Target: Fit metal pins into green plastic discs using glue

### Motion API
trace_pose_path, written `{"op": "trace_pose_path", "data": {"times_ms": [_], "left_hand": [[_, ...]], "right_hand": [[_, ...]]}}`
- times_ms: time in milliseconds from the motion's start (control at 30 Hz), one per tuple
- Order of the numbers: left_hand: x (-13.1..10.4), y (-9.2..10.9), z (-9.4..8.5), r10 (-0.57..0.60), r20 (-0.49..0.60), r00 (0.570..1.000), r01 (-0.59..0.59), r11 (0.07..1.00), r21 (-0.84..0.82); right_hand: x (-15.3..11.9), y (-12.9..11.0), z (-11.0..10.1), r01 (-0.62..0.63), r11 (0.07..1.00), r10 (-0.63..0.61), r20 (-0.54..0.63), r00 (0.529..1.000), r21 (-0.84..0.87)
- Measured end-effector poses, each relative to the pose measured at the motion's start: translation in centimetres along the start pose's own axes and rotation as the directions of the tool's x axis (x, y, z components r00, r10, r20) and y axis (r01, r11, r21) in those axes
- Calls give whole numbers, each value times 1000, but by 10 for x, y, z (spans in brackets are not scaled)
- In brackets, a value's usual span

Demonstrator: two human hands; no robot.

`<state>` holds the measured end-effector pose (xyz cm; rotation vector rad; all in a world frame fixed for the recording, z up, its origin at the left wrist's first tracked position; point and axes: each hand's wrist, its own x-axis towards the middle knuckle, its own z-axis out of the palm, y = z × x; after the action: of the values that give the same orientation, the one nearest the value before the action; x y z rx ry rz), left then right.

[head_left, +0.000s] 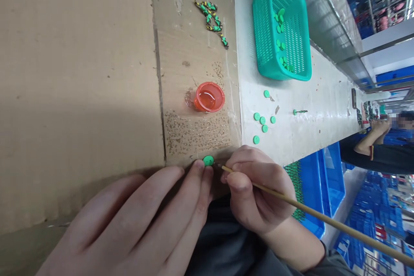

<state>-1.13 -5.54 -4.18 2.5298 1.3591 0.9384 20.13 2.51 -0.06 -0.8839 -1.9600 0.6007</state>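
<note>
A small green disc [208, 161] with little holes, much like a button, is pinched at the fingertips of my left hand [155, 211]. My right hand [258, 187] grips a thin wooden-handled brush [287, 199] like a pen. Its dark tip is close beside the disc; whether they touch I cannot tell. Just beyond my hands, a small red cup [209, 96] of liquid stands on cardboard dotted with droplets. Several similar loose green discs [262, 120] lie on the white surface to the right of the cup.
A teal plastic basket [258, 39] holds more green discs. Clusters of small green, yellow and black pieces [213, 21] lie on the cardboard [80, 73]. Blue bins [333, 177] stand at the right, one with green pieces. Another person [375, 151] works farther along the table.
</note>
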Motion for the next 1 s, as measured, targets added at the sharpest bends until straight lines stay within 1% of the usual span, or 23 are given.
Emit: {"op": "trace_pose_path", "data": {"times_ms": [67, 100, 167, 267, 500, 667, 733, 833, 933, 1000], "left_hand": [[-2, 0, 0, 77, 34, 996, -79, 995, 68], [-3, 0, -1, 89, 39, 995, -92, 992, 87], [-3, -1, -1, 73, 35, 997, -76, 992, 101], [-2, -2, -1, 52, 33, 998, -56, 992, 113], [-1, -3, 1, 51, 20, 998, -53, 994, 96], [2, -3, 2, 45, 10, 999, -45, 994, 96], [3, -2, 3, 33, -12, 999, -32, 995, 90], [3, -1, 3, 39, -59, 998, -33, 995, 93], [4, -1, 4, 42, -52, 998, -37, 995, 96], [5, -2, 5, 40, -61, 997, -34, 995, 96]], "right_hand": [[-1, 0, 2, -56, 998, 57, -47, 997, 21], [-1, 0, 3, -88, 996, 90, -70, 993, 30], [1, 0, 4, -138, 989, 142, -109, 984, 45], [5, -1, 5, -165, 985, 171, -131, 977, 57], [5, -1, 3, -201, 979, 202, -126, 971, 21], [7, -2, 3, -163, 985, 169, -146, 975, 53], [10, -5, 1, -143, 987, 155, -171, 973, 77], [18, -6, -7, -125, 988, 141, -194, 971, 95], [32, -4, -15, -157, 987, 162, -180, 970, 43], [44, 0, -17, -170, 985, 166, -174, 971, -9]]}}
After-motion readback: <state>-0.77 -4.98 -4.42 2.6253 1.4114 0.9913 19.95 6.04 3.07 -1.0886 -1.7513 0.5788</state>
